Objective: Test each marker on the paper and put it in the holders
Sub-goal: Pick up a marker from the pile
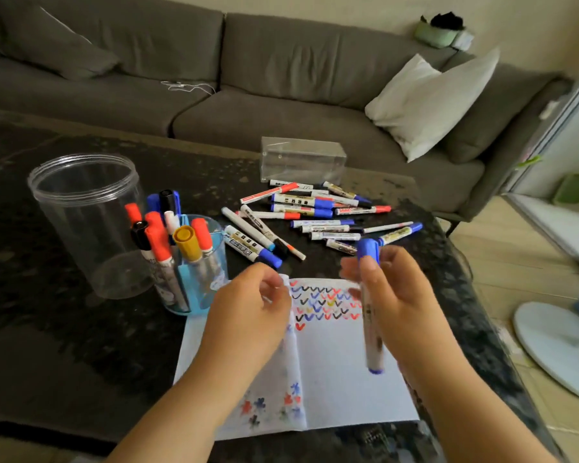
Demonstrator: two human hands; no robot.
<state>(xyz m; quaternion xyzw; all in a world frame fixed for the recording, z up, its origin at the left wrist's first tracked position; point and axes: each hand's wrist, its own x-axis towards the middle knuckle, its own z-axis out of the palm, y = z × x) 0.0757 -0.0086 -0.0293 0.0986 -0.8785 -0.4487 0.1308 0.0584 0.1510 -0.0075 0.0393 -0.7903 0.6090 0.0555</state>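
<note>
The right hand (393,292) and the marker (372,315) it holds are smeared by motion, so the barrel's print is unreadable. The left hand (251,315) covers part of the paper (335,372) and its fold. Labels on the loose markers (315,215) are too small to read. The fan base (555,349) is cut off at the right edge.

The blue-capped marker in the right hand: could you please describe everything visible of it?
The blue-capped marker has a pale, printed barrel, blurred by motion, with a blue cap on top and a blue end at the bottom. It stands nearly upright above the paper, gripped in the right hand, whose fingers wrap its upper barrel just below the cap.
</note>
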